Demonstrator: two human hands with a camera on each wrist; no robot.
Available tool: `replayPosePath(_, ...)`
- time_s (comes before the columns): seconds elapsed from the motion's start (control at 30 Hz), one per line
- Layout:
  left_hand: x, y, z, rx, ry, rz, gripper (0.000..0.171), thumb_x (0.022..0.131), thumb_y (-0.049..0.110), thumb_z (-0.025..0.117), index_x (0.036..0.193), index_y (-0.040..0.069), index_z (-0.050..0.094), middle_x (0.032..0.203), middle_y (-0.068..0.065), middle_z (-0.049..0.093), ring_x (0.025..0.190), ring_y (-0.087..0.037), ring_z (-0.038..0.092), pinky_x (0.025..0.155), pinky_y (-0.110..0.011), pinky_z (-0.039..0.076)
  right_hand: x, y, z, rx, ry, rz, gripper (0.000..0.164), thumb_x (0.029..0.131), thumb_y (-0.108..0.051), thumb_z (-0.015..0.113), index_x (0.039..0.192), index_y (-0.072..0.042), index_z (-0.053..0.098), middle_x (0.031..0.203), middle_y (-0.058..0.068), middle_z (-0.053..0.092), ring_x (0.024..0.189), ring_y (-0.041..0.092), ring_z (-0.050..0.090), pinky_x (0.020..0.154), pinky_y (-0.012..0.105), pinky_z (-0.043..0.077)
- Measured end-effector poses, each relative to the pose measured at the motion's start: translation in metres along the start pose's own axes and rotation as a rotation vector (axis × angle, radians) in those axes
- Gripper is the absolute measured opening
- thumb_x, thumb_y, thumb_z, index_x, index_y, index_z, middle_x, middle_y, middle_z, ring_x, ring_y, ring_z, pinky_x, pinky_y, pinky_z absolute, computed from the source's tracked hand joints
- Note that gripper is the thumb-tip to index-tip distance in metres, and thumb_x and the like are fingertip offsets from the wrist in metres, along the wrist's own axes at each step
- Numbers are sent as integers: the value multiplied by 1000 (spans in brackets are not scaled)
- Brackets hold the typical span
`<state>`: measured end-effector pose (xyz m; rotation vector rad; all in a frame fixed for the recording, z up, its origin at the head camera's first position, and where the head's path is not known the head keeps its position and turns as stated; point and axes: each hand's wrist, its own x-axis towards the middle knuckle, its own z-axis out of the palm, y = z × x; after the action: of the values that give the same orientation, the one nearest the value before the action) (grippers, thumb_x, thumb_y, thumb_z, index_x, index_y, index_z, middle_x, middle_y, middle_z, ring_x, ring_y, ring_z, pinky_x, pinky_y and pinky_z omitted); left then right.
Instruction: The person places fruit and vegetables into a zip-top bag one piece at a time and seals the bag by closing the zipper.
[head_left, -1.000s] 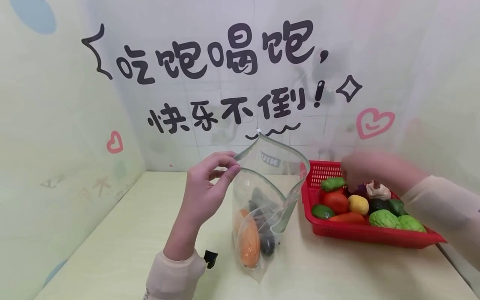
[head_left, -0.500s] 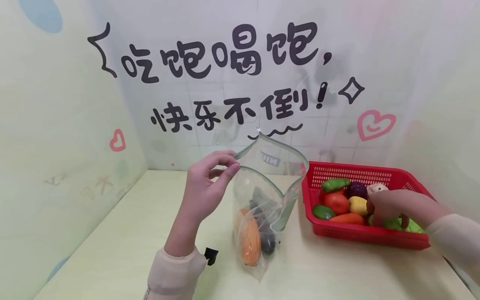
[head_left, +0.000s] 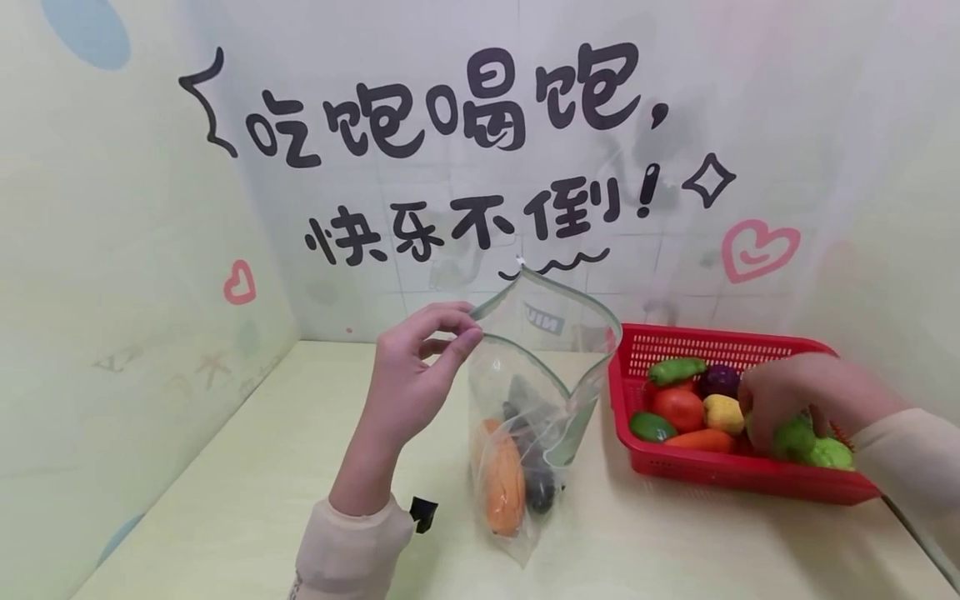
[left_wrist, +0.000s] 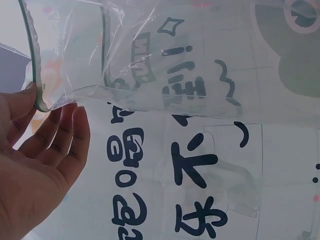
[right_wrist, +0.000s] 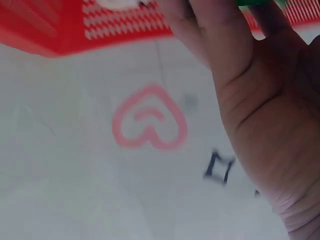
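green vegetable (head_left: 795,438) partly hidden by right grip (head_left: 787,392), sleeves (head_left: 352,550) cropped
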<state>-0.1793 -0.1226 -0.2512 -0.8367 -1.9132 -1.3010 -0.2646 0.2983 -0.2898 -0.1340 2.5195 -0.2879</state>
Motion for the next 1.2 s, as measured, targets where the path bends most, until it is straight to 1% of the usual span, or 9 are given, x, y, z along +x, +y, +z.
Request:
replayPosePath(0.1,-1,-10,0,-11,0,1,4,85,-2,70,87,-3,67,100,-15,68,95,-16,62,70,-38,58,-18,-11,-20,55,131,-134,63,70,-34,83,119,-3,59,101,13,56,85,27,56,60,40,59)
replayPosePath(0.23,-3,-25,1,-15,0,-4,4,86,5,71,89,3,69,101,-9,68,101,-13,61,71,-34,58,-52,-43,-41,64,475,-326,67,77,-46,77,129,-10,56,105,13,57,89,30,57,60,35,56)
replayPosePath(0.33,-3,-29,2,-18,-2,6,4,87,8,71,89,6,69,102,-6,68,100,-13,61,70,-33,58,-81,-77,-47,113,699,-400,65,81,-49,72,136,-21,51,112,13,56,98,37,58,61,33,54)
replayPosePath(0.47,-4,-30,3,-24,-14,14,4,87,8,71,90,5,69,102,-8,68,100,-13,61,70,-33,58,-105,-124,-38,210,837,-544,59,85,-42,71,138,-29,49,107,9,57,95,31,62,60,27,56)
replayPosePath(0.6,-3,-18,3,-14,-19,12,4,86,3,70,88,0,68,101,-11,68,101,-16,61,70,-36,58,-104,-161,-28,211,850,-759,55,82,-31,76,133,-26,54,107,2,55,91,19,60,64,23,58)
replayPosePath(0.67,-2,-8,2,-2,-19,11,4,85,-1,69,88,-2,67,99,-13,68,101,-18,61,69,-37,58,-99,-174,-24,179,826,-819,55,81,-31,78,131,-24,56,111,-2,54,93,15,58,68,22,58)
replayPosePath(0.77,-1,4,0,10,-20,9,4,84,-6,69,86,-5,66,99,-16,67,100,-21,62,69,-39,58,-93,-187,-17,94,781,-806,56,80,-39,77,130,-26,56,108,-7,56,91,12,56,66,24,58)
replayPosePath(0.97,-1,6,-1,9,-23,0,4,83,-8,68,86,-6,66,98,-19,67,98,-23,62,69,-40,58,-85,-197,-7,13,692,-749,53,81,-42,75,128,-23,59,114,-4,62,98,15,61,73,32,58)
replayPosePath(1.2,0,7,-3,0,-22,8,4,83,-8,68,85,-7,65,96,-20,67,99,-25,62,69,-40,58,-82,-196,-11,-30,747,-793,41,84,-34,74,120,-15,64,113,-1,65,99,14,59,81,41,56)
